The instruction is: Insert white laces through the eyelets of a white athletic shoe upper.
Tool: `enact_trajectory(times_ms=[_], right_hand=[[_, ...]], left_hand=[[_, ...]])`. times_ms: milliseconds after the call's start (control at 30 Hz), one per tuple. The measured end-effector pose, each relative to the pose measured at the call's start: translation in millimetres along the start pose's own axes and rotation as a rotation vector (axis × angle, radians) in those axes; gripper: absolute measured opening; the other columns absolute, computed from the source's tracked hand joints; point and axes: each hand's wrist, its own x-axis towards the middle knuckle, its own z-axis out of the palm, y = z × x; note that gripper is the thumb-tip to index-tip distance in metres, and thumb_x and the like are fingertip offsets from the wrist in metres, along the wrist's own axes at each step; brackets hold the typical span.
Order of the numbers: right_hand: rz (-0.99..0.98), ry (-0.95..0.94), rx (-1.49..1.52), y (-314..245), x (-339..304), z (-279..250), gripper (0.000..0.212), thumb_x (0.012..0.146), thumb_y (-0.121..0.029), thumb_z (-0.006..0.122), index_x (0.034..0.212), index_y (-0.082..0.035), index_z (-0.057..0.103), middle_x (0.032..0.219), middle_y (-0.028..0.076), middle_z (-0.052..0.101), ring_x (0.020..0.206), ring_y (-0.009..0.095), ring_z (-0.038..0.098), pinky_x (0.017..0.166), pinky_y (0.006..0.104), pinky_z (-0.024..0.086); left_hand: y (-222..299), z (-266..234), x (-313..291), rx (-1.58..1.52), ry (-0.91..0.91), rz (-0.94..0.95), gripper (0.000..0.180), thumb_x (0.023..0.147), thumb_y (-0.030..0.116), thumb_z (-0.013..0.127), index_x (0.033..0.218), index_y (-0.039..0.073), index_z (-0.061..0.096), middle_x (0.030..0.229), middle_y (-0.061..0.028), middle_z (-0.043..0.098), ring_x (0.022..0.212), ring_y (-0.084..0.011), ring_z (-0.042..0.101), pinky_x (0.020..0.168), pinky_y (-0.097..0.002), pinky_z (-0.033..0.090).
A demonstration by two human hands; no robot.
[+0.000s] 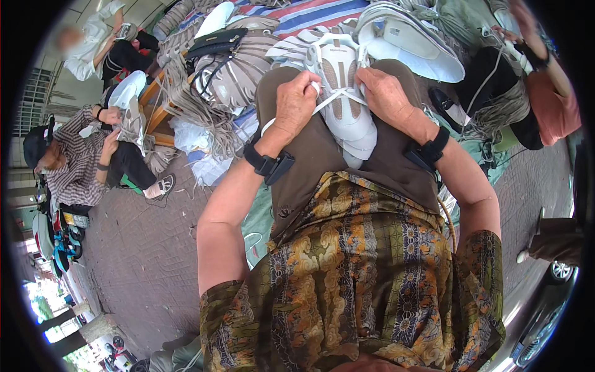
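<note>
Shoe (348, 121) between knees (270, 87), likely to stay still;
left hand (294, 104) pinches white lace (340, 94); right hand (390, 96) seems to, too

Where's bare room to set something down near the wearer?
Paving between the left arm and seated co-worker; a second patch between the right arm and the trousered leg. Crowded: ahead, shoe uppers on the striped sheet; between the knees, a shoe, its lace crossed between left hand and right hand.
</note>
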Motion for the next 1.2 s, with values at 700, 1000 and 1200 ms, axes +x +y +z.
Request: enact_trajectory(times_ms=[700,1000,1200], right_hand=[[0.112,-0.043,0.125,11,7,1,0.012,0.081,0.003,0.056,0.092,-0.002,0.056,0.079,0.019,0.063,0.075,0.039,0.063,0.066,0.0419,0.049],[0.027,-0.194,0.004,10,19,-20,0.02,0.082,0.003,0.056,0.101,-0.003,0.056,0.078,0.019,0.063,0.076,0.04,0.062,0.066,0.0432,0.048],[-0.19,-0.041,-0.134,19,30,-53,0.019,0.084,-0.004,0.063,0.102,-0.002,0.059,0.088,0.017,0.063,0.083,0.037,0.062,0.072,0.0422,0.051]], left_hand=[[-11,-1,16,0.323,-0.21,0.325,0.018,0.084,0.001,0.053,0.101,0.006,0.053,0.068,-0.0196,0.061,0.069,-0.0401,0.063,0.064,-0.0506,0.049],[-9,-13,44,0.414,-0.473,0.439,0.021,0.082,0.002,0.053,0.103,0.005,0.053,0.067,-0.0213,0.06,0.071,-0.0421,0.063,0.066,-0.0513,0.049],[6,-34,54,0.597,-0.478,0.647,0.021,0.077,0.007,0.06,0.099,0.006,0.059,0.095,-0.0136,0.063,0.098,-0.0296,0.06,0.082,-0.0429,0.048]])
